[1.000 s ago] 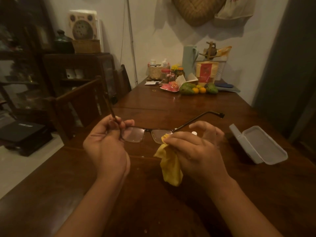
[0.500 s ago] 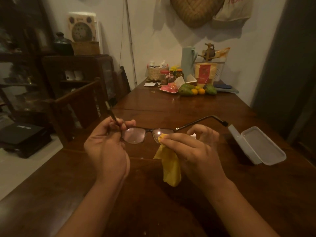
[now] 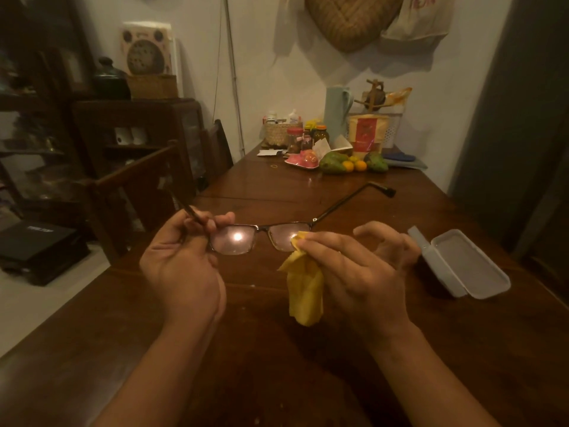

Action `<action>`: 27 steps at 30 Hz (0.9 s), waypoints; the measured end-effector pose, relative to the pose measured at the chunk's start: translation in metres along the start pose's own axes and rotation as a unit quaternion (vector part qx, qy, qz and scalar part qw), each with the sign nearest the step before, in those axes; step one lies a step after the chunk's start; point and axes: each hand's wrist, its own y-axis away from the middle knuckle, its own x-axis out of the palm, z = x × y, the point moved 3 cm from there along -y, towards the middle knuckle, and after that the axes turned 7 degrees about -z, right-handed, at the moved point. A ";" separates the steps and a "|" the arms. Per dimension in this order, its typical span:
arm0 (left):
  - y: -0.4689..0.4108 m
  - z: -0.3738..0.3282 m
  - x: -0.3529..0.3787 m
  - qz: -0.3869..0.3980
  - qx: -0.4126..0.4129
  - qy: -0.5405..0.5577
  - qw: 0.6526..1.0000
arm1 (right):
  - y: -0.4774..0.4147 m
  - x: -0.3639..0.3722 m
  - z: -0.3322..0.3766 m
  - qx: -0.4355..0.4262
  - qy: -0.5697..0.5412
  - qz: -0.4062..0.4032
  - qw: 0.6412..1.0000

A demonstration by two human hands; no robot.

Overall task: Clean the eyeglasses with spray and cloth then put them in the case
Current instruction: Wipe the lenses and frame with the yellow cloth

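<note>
I hold dark-framed eyeglasses (image 3: pixel 261 237) above the wooden table (image 3: pixel 277 186), arms unfolded and pointing away from me. My left hand (image 3: pixel 181 260) pinches the left temple next to the left lens. My right hand (image 3: pixel 354 269) pinches a yellow cloth (image 3: pixel 304 291) against the right lens; the rest of the cloth hangs down. A grey glasses case (image 3: pixel 465 266) lies open on the table to the right of my right hand. No spray bottle shows.
Wooden chairs (image 3: pixel 144 192) stand along the table's left side. At the far end sit fruit (image 3: pixel 345 163), jars, a basket, a pale jug (image 3: pixel 337 109) and a red-labelled bag. A dark cabinet (image 3: pixel 138 131) stands at left.
The glasses tilted so a light now glints in the left lens. My right hand's free fingers spread out while the cloth stays pinched on the right lens.
</note>
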 end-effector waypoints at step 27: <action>-0.003 0.000 -0.003 0.074 0.086 0.023 0.993 | -0.006 0.017 0.007 0.554 -0.594 0.279 0.512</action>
